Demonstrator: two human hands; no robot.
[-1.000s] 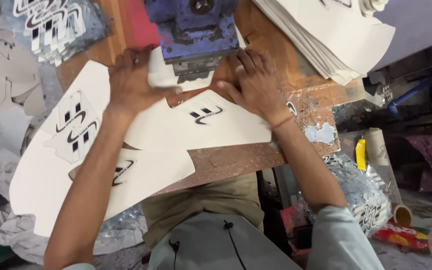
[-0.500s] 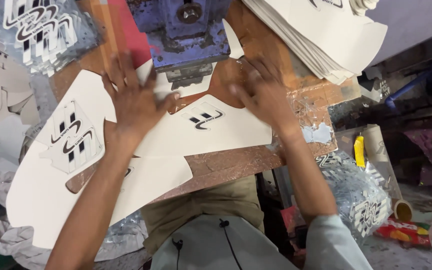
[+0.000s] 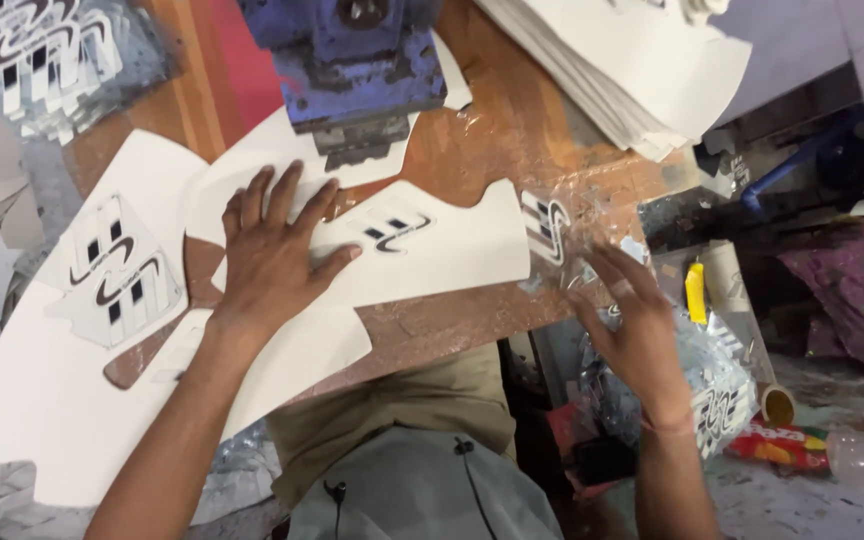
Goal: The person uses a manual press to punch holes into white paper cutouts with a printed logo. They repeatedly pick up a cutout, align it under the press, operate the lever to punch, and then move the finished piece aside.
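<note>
The right hand (image 3: 632, 320) has left the white cut sheet (image 3: 432, 250) and moved off the tabletop (image 3: 512, 140) edge, fingers spread, holding nothing. The left hand (image 3: 272, 250) lies flat and open on the sheet, just below the blue press (image 3: 352, 60). Best to keep this palm firm, so the printed mark stays aligned.

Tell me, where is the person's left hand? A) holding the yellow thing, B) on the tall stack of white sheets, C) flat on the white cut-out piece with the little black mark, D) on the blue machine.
C: the left hand lies palm down, fingers spread, on the white cut-out piece just below the blue machine, touching neither the stack nor the yellow thing.
</note>
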